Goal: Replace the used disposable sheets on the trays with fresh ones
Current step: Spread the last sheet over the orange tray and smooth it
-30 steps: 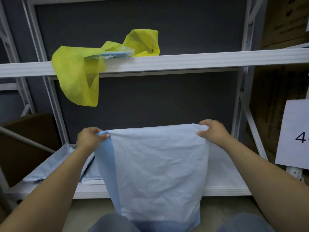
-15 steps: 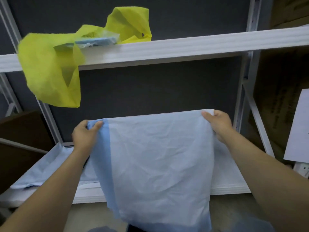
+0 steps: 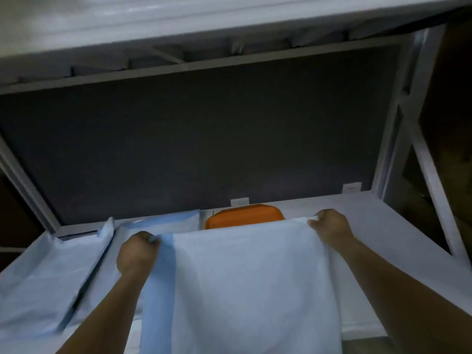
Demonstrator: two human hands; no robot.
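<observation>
I hold a light blue disposable sheet [image 3: 250,282] spread out in front of me over the lower shelf. My left hand [image 3: 138,254] grips its top left corner, where a darker blue strip runs down the edge. My right hand [image 3: 329,226] pinches the top right corner. Behind the sheet's upper edge an orange tray [image 3: 245,215] lies on the shelf, mostly hidden by the sheet. Two other trays covered with blue sheets, one [image 3: 48,274] at the far left and one [image 3: 163,222] beside it, lie to the left.
The white lower shelf [image 3: 378,238] extends to the right of the sheet. The upper shelf's underside [image 3: 204,47] hangs close overhead. A dark grey back panel [image 3: 204,139] closes the rear. White rack posts [image 3: 408,139] stand at the right.
My view has dropped and moved in under the upper shelf; the yellow cloth is out of sight. Both hands have carried the sheet forward and down over the shelf, and the orange tray now shows.
</observation>
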